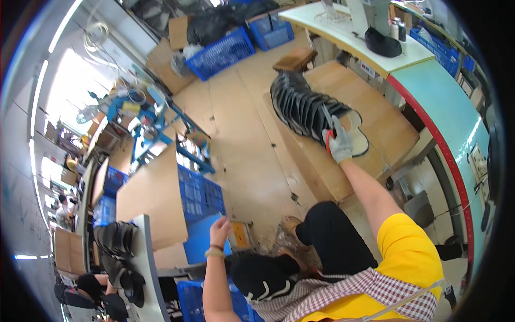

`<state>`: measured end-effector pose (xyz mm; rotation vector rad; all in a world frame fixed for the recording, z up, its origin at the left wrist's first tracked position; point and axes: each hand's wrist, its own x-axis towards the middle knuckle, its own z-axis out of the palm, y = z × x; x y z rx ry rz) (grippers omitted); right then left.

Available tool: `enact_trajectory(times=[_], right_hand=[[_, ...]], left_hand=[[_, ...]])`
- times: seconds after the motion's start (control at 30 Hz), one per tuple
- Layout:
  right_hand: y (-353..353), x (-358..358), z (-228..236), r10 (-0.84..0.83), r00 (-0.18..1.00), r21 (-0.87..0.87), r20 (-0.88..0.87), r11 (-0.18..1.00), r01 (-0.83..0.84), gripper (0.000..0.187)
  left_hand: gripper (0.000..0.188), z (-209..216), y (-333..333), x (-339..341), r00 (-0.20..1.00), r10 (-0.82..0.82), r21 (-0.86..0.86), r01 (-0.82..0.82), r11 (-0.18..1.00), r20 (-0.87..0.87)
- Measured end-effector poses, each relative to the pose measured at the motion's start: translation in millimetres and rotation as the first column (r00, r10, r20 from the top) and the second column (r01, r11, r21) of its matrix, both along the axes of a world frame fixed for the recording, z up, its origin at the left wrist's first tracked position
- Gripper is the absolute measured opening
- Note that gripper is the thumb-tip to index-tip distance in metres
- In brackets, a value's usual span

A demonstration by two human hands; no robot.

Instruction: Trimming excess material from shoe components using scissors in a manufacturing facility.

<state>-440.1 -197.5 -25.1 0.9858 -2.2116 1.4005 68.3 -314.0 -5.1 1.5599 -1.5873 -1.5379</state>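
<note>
Floorspace [236, 129] along platform edge [308, 166], scissors [328, 140] in right hand [341, 146]

The white fingered glove [341, 146] looks matt, clothlike; the red-handled scissors [328, 137] have metal blades; the turquoise tabletop [449, 99] is glossy.

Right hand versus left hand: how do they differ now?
The right hand wears a whitish glove; the left hand looks bare, with a wristband. The right hand holds red-handled scissors at the row of black pieces; the left hand appears empty, away from them. Both forearms are unsleeved.
</note>
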Motion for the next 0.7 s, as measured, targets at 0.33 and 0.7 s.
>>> enact_trajectory(times=[0.33, 0.7], right_hand=[[4.6, -4.1, 2.3, 0.008, 0.998, -0.064, -0.06, 0.998, -0.012, 0.064], [6.3, 2.5, 2.0, -0.013, 0.984, -0.104, -0.176, 0.995, -0.006, 0.066]], left_hand=[[0.048, -0.9, -38.7, -23.8, 0.993, 0.117, 0.007, -0.117, 0.993, 0.005], [0.059, -38.9, -215.7, -323.2, 0.872, -0.154, -0.056, 0.144, 0.988, -0.464]])
